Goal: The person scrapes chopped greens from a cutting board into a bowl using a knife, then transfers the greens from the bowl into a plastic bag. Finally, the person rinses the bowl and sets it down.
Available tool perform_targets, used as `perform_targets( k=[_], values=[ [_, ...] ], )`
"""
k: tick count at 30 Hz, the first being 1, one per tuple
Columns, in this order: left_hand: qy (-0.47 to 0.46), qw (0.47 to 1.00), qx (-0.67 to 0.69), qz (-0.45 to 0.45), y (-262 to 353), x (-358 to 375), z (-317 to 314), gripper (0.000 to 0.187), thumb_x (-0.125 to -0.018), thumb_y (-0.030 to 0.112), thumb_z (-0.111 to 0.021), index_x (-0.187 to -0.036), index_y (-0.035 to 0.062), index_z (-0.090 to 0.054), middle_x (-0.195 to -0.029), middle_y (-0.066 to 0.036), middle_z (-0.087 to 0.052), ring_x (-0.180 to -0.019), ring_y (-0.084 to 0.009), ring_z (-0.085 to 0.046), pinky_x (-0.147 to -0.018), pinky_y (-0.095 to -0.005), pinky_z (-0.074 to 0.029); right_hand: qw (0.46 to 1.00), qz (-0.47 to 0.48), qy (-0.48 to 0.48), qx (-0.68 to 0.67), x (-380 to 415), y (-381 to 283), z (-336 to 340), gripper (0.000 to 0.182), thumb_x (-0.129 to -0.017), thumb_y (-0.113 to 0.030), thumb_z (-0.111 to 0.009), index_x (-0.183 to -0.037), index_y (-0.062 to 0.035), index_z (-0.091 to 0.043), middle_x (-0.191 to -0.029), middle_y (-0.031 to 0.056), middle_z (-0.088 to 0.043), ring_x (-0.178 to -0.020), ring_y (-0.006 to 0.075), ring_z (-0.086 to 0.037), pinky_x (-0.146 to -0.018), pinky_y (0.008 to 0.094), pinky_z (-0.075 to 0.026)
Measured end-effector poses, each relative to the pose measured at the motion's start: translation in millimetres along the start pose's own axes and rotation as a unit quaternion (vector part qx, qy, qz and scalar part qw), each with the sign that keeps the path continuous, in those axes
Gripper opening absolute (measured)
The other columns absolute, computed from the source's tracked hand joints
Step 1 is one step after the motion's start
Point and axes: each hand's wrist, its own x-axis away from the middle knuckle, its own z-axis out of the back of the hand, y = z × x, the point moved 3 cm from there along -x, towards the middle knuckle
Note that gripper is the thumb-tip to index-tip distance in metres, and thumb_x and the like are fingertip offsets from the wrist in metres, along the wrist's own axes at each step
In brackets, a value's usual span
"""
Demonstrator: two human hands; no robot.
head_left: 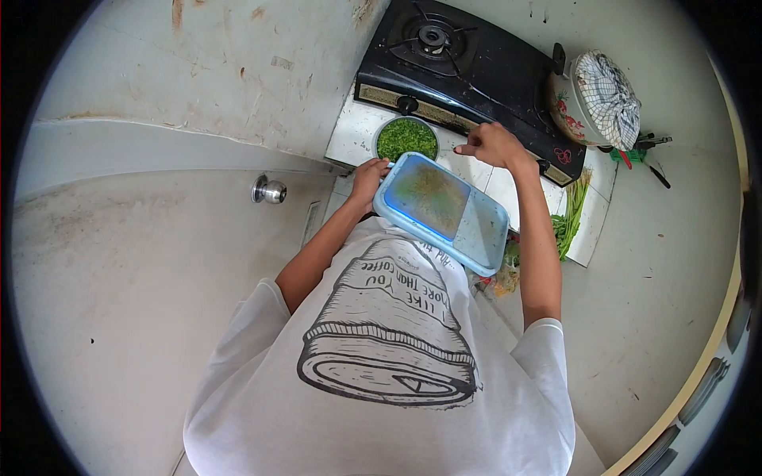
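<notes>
My left hand [369,176] grips the near corner of a light blue cutting board [441,210], held tilted above the counter next to a round bowl of chopped greens [406,139]. The board's surface is stained green. My right hand [490,146] hovers past the board's far edge, beside the bowl and in front of the stove, with its fingers curled; I see nothing held in it.
A black gas stove [468,67] stands behind the bowl on a white tiled counter [355,131]. A pot covered with a checked cloth [597,99] sits at the stove's right. Long green stalks [573,214] lie on the counter's right. A door knob [268,190] is at left.
</notes>
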Motion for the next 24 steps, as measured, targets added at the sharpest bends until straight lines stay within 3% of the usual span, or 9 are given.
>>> perform_targets(
  k=[8, 14, 17, 20, 24],
  values=[
    [0.001, 1.000, 0.003, -0.013, 2.9, 7.3, -9.7, 0.019, -0.102, 0.017, -0.057, -0.106, -0.0005, -0.063, -0.089, -0.012, -0.069, -0.075, -0.0152, -0.062, -0.066, -0.0287, -0.053, 0.999, 0.008, -0.002, 0.054, 1.5, 3.4, 0.5, 0.044, -0.082, -0.049, -0.078, -0.097, -0.0076, -0.080, -0.097, 0.0218, -0.074, -0.099, 0.0363, -0.071, -0.088, 0.0464, -0.055],
    [0.012, 0.999, 0.012, -0.032, 3.2, 5.6, -13.2, 0.019, -0.102, 0.017, -0.056, -0.105, -0.0003, -0.063, -0.087, -0.011, -0.068, -0.075, -0.0153, -0.062, -0.066, -0.0290, -0.053, 1.000, -0.024, 0.004, 0.005, 12.4, -9.1, 20.3, 0.044, -0.081, -0.048, -0.079, -0.097, -0.0070, -0.079, -0.099, 0.0209, -0.074, -0.099, 0.0365, -0.071, -0.088, 0.0465, -0.055],
    [0.000, 0.999, 0.015, -0.031, -2.0, 2.8, -11.5, 0.019, -0.102, 0.017, -0.056, -0.104, 0.0001, -0.063, -0.087, -0.011, -0.068, -0.075, -0.0147, -0.062, -0.066, -0.0288, -0.053, 0.999, -0.015, 0.008, 0.050, 17.3, -9.6, 29.7, 0.045, -0.080, -0.049, -0.080, -0.095, -0.0069, -0.079, -0.099, 0.0202, -0.074, -0.099, 0.0360, -0.071, -0.088, 0.0467, -0.055],
    [0.002, 0.999, 0.028, -0.036, -3.7, 2.8, -13.9, 0.019, -0.103, 0.018, -0.056, -0.101, 0.0006, -0.064, -0.086, -0.010, -0.067, -0.074, -0.0136, -0.061, -0.066, -0.0285, -0.053, 0.997, 0.039, 0.037, 0.060, 16.9, -13.1, 29.1, 0.041, -0.081, -0.046, -0.079, -0.089, -0.0060, -0.079, -0.081, 0.0175, -0.074, -0.083, 0.0346, -0.073, -0.077, 0.0438, -0.056],
    [0.003, 0.999, -0.008, -0.048, -8.1, -2.8, -9.4, 0.018, -0.102, 0.019, -0.058, -0.102, 0.0017, -0.063, -0.092, -0.011, -0.068, -0.082, -0.0157, -0.064, -0.071, -0.0298, -0.056, 0.994, 0.060, 0.020, 0.087, 5.4, -23.3, 32.5, 0.039, -0.080, -0.045, -0.080, -0.090, -0.0064, -0.079, -0.087, 0.0173, -0.076, -0.087, 0.0345, -0.073, -0.080, 0.0441, -0.057]
  ],
)
